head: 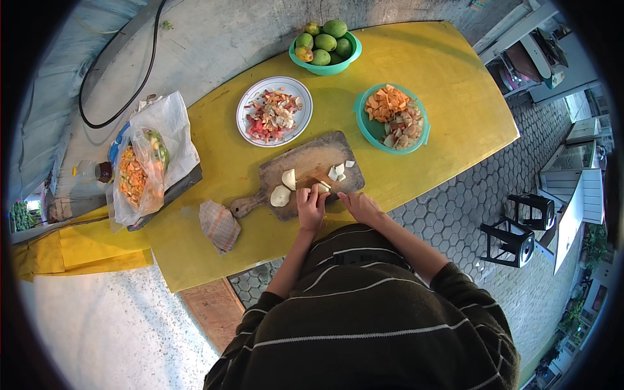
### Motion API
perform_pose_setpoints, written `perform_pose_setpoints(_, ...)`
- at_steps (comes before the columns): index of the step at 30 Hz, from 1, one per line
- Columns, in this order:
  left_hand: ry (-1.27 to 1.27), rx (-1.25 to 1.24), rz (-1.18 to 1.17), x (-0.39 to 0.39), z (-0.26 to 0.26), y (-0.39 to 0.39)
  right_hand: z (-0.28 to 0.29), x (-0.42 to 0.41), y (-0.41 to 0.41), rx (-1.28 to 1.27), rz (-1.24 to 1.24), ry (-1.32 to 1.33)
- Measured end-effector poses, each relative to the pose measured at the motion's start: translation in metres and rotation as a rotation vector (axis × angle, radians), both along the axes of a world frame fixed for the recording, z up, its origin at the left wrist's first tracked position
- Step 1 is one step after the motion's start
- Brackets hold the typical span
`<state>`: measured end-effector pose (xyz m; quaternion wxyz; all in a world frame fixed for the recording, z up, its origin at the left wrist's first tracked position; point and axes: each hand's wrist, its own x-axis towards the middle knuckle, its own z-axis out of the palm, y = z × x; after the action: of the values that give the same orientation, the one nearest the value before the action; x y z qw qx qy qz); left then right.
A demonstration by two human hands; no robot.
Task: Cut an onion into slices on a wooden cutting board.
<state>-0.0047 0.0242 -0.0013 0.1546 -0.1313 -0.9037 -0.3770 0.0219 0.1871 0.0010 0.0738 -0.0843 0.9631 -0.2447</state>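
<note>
A wooden cutting board [308, 162] with a handle lies in front of me. My left hand [312, 207] is on its near side, fingertips pressing a pale piece of peeled vegetable [321, 186]. My right hand [363, 207] is closed at the board's near right edge around what looks like a knife, mostly hidden, its blade at that piece. Left of my left hand lie two larger pale chunks, one rounded [280, 196] and one wedge-shaped [289, 179]. Several small white cut pieces [337, 171] sit on the board's right part.
Behind the board stand a plate of peelings [242, 114], a green bowl of chopped orange and pale pieces [364, 127], and a bowl of mangoes [325, 68]. Left are a checked cloth [219, 225] and a plastic bag of chopped vegetables [134, 178]. The yellow table [453, 87] ends at right above paving.
</note>
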Motion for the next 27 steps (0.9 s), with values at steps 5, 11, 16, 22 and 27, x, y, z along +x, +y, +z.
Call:
perform_pose_setpoints(5,-0.025,0.026,0.004,0.002,-0.004,-0.005,0.013,-0.003,0.025,-0.355,-0.126,-0.458)
perform_pose_setpoints(11,0.005,0.026,0.01,0.001,0.0,-0.002,0.023,-0.01,0.029,-0.765,-0.417,-0.978)
perform_pose_setpoints(16,0.021,0.038,0.017,0.001,-0.004,-0.003,0.037,-0.015,0.023,-0.817,-0.352,-1.075)
perform_pose_setpoints(22,-0.001,0.012,-0.001,0.002,-0.003,-0.002,0.032,-0.013,0.023,-0.934,-0.445,-1.062)
perform_pose_setpoints(27,-0.023,-0.008,-0.019,0.002,-0.001,-0.003,0.026,-0.021,0.033,-0.936,-0.395,-1.235)
